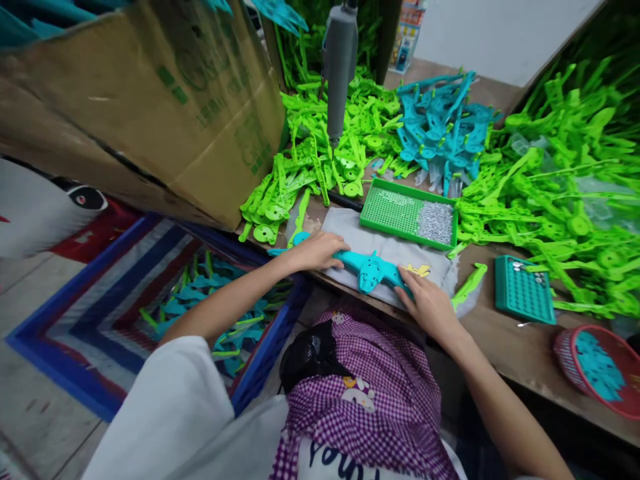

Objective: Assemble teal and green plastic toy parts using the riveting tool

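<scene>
A blue molded plastic toy part [371, 271] with a rounded, dotted middle and two long arms lies crosswise over a grey cloth [345, 223] at the bench's front edge. On its left arm my left hand [321, 251] is closed, fingers over the top. My right hand [426, 300] grips the other end, thumb toward me. Just beyond the cloth's middle sits a green tray [390, 207] with small silver screws or pins [436, 221] at its right side. To the right of my right hand lies a single lime-green part [470, 283].
A grey power screwdriver [341, 80] hangs above heaps of lime-green parts [565, 200] and a blue pile [445, 127]. A cardboard box [200, 113] stands left. Below it is a blue crate [65, 367] with parts. A teal tray [523, 293] and red basket [575, 360] stand right.
</scene>
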Demonstrator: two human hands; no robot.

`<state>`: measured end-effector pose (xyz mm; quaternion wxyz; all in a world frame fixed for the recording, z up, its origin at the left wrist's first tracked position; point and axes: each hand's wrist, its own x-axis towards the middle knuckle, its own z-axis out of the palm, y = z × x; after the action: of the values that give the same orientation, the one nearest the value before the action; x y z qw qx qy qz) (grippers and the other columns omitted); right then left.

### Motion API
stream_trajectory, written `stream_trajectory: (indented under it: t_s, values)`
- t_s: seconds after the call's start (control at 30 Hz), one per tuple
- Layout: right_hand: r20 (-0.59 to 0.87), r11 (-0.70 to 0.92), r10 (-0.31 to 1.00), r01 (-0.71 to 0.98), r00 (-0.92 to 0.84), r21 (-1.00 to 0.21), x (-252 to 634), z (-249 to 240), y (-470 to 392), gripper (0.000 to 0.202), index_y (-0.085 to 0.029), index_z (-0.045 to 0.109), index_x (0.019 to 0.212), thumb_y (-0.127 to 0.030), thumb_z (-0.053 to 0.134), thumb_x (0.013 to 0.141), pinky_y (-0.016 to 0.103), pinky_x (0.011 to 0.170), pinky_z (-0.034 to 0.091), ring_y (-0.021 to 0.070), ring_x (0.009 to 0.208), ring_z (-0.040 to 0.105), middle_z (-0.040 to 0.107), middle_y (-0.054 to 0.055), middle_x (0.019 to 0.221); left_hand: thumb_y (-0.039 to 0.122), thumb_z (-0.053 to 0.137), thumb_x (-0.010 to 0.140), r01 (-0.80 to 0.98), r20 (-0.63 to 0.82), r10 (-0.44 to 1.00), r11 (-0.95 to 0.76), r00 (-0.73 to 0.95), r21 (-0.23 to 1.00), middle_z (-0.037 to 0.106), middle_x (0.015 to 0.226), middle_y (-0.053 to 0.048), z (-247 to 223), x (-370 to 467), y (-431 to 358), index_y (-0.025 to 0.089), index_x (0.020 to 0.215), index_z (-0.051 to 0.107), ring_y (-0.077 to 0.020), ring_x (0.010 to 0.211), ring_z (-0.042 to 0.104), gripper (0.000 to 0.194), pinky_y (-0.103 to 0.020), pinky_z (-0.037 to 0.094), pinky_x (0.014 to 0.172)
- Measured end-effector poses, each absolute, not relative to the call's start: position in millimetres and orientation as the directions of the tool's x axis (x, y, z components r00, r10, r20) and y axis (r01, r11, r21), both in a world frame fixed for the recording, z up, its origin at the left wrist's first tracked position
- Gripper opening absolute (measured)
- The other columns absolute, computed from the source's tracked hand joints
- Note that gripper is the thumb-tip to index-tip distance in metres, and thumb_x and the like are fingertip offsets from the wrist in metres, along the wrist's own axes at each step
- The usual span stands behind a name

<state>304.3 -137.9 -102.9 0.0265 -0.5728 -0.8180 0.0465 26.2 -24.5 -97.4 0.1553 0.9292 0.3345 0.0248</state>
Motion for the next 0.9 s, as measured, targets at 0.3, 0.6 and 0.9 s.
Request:
stream_trajectory:
  t_s: [0.3, 0.6, 0.9]
  values:
    - [-0.002, 0.330, 0.942, 0.925, -0.336, -0.191, 326, -101, -135, 0.049, -0.017, 0.045, 0.139, -0.040, 0.037, 0.096, 0.043, 0.089, 0.053, 0.0271, 0.111, 0.062, 0.058, 0.011, 0.133, 0.032, 0.073, 0.076, 0.601, -0.073, 0.654, -0.637, 0.753, 0.483, 0.069, 0.104, -0.007, -91, 41, -21, 0.018, 0.108, 0.068, -0.0216, 0.095, 0.064, 0.036, -0.029, 0.045, 0.080]
    - [-0.012, 0.352, 0.933, 0.918, -0.360, -0.184, 329, -104, -133, 0.049, -0.014, 0.046, 0.139, -0.038, 0.039, 0.096, 0.043, 0.091, 0.053, 0.0268, 0.113, 0.062, 0.056, 0.011, 0.135, 0.032, 0.075, 0.075, 0.604, -0.106, 0.630, -0.664, 0.769, 0.441, 0.065, 0.107, -0.009, -93, 40, -19, 0.016, 0.112, 0.063, -0.0230, 0.101, 0.061, 0.041, -0.031, 0.045, 0.085]
    - [0.018, 0.363, 0.930, 0.913, -0.366, -0.186, 328, -105, -132, 0.048, -0.015, 0.047, 0.139, -0.036, 0.041, 0.096, 0.046, 0.088, 0.055, 0.0273, 0.111, 0.063, 0.058, 0.011, 0.133, 0.035, 0.061, 0.089, 0.742, 0.346, 0.745, -0.648, 0.570, 0.172, 0.070, 0.098, -0.003, -116, -10, -90, 0.027, 0.097, 0.068, -0.0186, 0.089, 0.064, 0.013, -0.038, 0.034, 0.086]
